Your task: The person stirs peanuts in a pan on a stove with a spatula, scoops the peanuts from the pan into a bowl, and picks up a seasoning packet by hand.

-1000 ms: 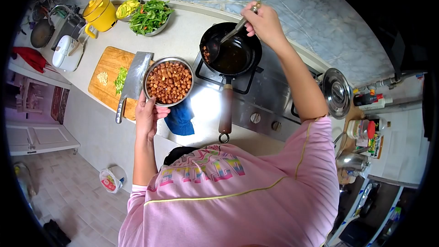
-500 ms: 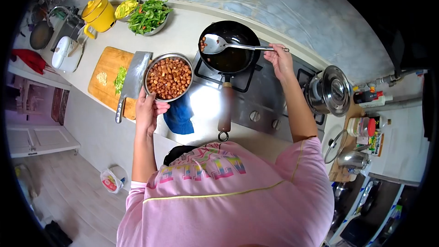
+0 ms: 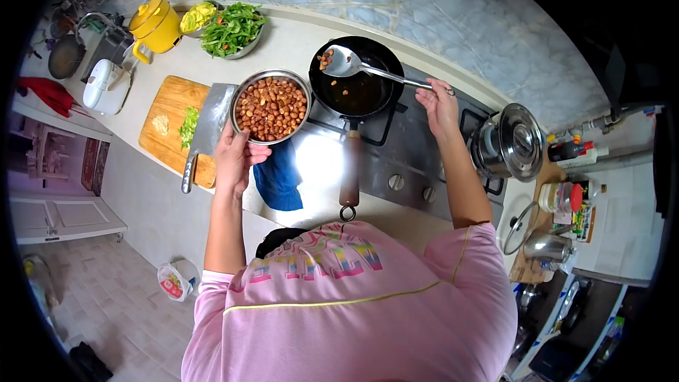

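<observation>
My left hand [image 3: 237, 159] grips the near rim of a round metal bowl full of reddish-brown peanuts [image 3: 272, 107]. The bowl [image 3: 306, 92] is held up just left of the black wok [image 3: 357, 110]. In my right hand [image 3: 440, 110] is the handle of a metal spatula [image 3: 343, 62], its wide blade over the wok's left side. Several peanuts lie at the blade's tip, and a few more sit in the dark oil at the wok's bottom. The wok rests on the gas stove [image 3: 417, 148], its wooden handle [image 3: 350, 170] pointing towards me.
Left of the bowl, a cleaver [image 3: 212, 120] lies on a wooden cutting board [image 3: 159, 148] with chopped green and pale bits. A bowl of leafy greens [image 3: 233, 32] and a yellow pot [image 3: 155, 25] stand behind. A lidded steel pot [image 3: 520, 141] is at right; a blue cloth [image 3: 279, 180] hangs in front.
The peanut bowl has moved right and slightly up, closer to the wok. The spatula blade has shifted up and right, and more peanuts show in the oil.
</observation>
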{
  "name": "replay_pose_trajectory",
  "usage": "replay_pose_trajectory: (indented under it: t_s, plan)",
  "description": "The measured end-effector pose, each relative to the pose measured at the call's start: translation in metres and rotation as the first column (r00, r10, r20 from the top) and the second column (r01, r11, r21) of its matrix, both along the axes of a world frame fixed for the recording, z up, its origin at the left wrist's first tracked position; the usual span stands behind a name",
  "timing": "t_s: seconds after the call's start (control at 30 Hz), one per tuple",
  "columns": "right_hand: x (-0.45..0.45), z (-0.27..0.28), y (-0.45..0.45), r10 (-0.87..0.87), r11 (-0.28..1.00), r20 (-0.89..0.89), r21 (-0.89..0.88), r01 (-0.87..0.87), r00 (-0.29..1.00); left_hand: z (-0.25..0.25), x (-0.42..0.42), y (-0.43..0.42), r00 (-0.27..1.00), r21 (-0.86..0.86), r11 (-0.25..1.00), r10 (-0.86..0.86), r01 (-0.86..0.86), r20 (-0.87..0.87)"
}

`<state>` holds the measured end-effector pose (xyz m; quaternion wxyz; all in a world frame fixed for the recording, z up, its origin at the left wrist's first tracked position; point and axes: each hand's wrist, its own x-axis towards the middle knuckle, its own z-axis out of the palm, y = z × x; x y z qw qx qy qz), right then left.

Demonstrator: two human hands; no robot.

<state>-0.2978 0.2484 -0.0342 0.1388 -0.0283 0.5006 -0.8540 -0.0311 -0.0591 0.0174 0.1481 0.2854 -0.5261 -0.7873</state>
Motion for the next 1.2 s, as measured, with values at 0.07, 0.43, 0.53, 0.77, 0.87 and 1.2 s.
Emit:
replay_pose_trajectory:
  t_s: [0.07,0.43,0.53,0.77,0.87,1.2]
  plan:
    - [0.0,-0.001,0.007,0.0,1.0,0.003,-0.007,0.0,1.0,0.0,-0.004,0.001,1.0,-0.013,1.0,-0.023,0.022,-0.008]
    - [0.079,0.105,-0.015,0.167,0.959,-0.48,0.282,-0.029,0.861,-0.005,-0.021,0.007,0.998,0.008,0.998,-0.057,0.057,-0.018]
    - [0.079,0.111,-0.018,0.144,0.971,-0.568,0.237,-0.006,0.811,-0.008,-0.018,0.007,0.998,0.022,0.998,-0.063,0.063,-0.021]
    - [0.046,0.104,-0.015,-0.03,0.978,-0.464,0.17,0.122,0.885,-0.013,-0.011,0.003,0.999,0.079,0.996,-0.042,0.044,-0.031]
    - [0.024,0.086,-0.004,-0.078,0.958,-0.414,0.222,0.183,0.907,-0.013,0.0,-0.001,1.0,0.042,0.999,-0.006,0.007,-0.016]
    - [0.008,0.082,-0.017,0.059,0.87,-0.363,0.475,0.13,0.93,-0.009,0.024,-0.001,0.997,0.009,0.999,0.053,-0.054,0.051]
